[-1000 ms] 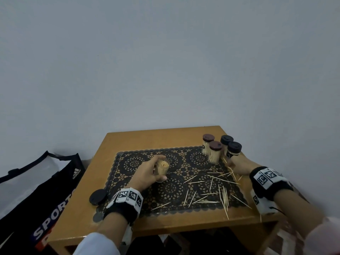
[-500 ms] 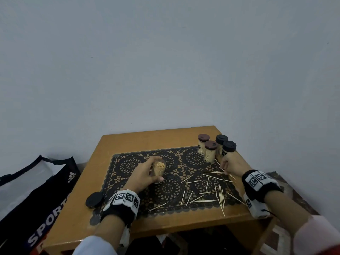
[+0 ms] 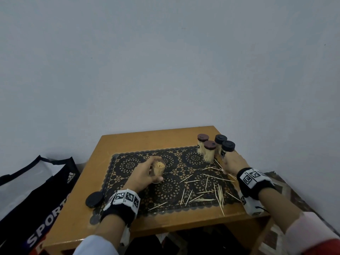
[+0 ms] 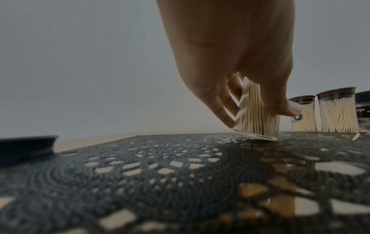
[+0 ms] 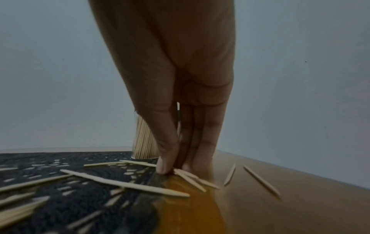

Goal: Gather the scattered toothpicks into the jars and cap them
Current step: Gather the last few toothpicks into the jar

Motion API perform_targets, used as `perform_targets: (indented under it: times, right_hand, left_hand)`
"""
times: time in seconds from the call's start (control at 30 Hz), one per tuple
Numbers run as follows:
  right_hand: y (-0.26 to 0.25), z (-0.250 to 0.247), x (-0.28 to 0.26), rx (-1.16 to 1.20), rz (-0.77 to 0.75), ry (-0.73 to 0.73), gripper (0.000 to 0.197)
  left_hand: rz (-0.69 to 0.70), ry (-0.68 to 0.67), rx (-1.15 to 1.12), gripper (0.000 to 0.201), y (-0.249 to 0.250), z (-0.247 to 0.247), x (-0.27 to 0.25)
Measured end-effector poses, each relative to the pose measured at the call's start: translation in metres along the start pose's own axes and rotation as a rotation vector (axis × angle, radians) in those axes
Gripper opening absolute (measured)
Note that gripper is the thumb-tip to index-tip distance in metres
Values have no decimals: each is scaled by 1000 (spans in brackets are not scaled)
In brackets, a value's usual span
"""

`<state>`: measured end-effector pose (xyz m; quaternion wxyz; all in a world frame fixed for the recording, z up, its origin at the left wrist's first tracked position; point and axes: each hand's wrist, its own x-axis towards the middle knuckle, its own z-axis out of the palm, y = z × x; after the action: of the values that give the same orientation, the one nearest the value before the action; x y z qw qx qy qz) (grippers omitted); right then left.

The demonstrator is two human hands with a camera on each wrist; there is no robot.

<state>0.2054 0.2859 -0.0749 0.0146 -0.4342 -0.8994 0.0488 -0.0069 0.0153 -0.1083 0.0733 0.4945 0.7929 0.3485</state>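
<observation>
My left hand (image 3: 152, 170) grips an open clear jar (image 3: 159, 168) packed with toothpicks, at the middle of the black lace mat (image 3: 128, 162). In the left wrist view the jar (image 4: 252, 120) leans, its base edge on the mat, between thumb and fingers (image 4: 224, 117). Many loose toothpicks (image 3: 207, 188) lie over the mat's right half. My right hand (image 3: 225, 165) is down at the mat's right edge, just in front of the capped jars. Its thumb and fingertips (image 5: 166, 169) pinch the ends of a few toothpicks (image 5: 190, 178) against the table.
Several capped jars of toothpicks, two with brown caps (image 3: 209, 145) and two with black caps (image 3: 228, 145), stand at the mat's back right corner. A loose black cap (image 3: 94, 199) lies on the wooden table (image 3: 103, 148) left of the mat. A sports bag (image 3: 36, 190) sits on the floor at the left.
My right hand has shifted slightly left beside the capped jars, fingertips down on the toothpicks. The left hand keeps holding the open jar in the same spot.
</observation>
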Motion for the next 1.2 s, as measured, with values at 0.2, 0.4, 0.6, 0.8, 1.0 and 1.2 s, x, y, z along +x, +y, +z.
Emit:
perform_targets:
  times: [0.2,0.4,0.6,0.8,1.0,1.2]
  right_hand:
    - [2,-2,-4,-117,-89,-3,7]
    - [0,-17,0,22,-113,-88,7]
    - [-66,-38,-14,927,-353,-91,19]
    - [-150,-32,-43,1132,-591,-8,44]
    - [-180,-8,-45,888,-685,139,23]
    - [-164,1,-39,607,-835,75,25]
  left_hand:
    - [5,1,-20,69,0,0,0]
    - [-4,-1,-28,70,1,0,0]
    - [-11,-4,-43,69,1,-1,1]
    - [-57,-13,-95,63,-2,2,0]
    - [-79,-20,-78,78,0,3,-1]
    - [-92,-35,-55,73,-3,2,0]
